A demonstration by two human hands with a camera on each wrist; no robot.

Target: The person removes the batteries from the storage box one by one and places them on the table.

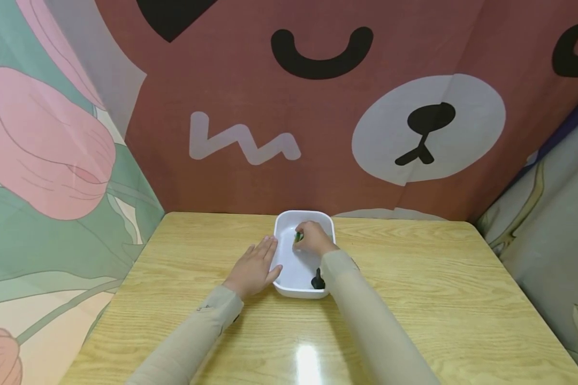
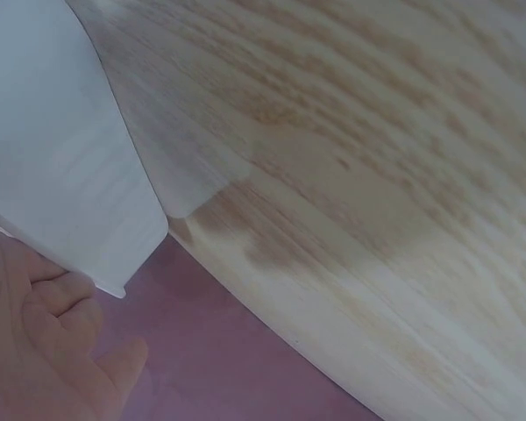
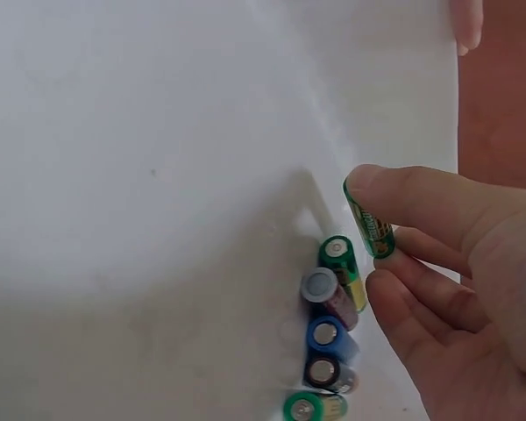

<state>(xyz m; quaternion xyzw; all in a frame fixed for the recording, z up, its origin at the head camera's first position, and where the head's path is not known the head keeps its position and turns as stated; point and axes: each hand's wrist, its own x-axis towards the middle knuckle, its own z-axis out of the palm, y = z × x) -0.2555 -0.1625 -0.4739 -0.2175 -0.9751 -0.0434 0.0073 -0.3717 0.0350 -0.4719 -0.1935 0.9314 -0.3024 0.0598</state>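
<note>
A white tray (image 1: 289,272) stands on the table. My right hand (image 1: 314,238) reaches into it and pinches a small green battery (image 3: 370,219) between thumb and fingers. Beside that hand in the right wrist view, several batteries lie in a row against the tray wall, among them a green one (image 3: 337,249), a blue one (image 3: 326,335) and another with a green end (image 3: 303,408). With fingers extended, my left hand (image 1: 252,270) rests along the tray's left rim; in the left wrist view its fingers (image 2: 61,298) touch the edge of the white wall.
A small black object (image 1: 318,280) lies in the tray's near right corner, partly covered by the right sleeve. The wooden table (image 1: 424,278) reaches back to a printed cloth (image 1: 241,187) with a cartoon bear, close behind the tray.
</note>
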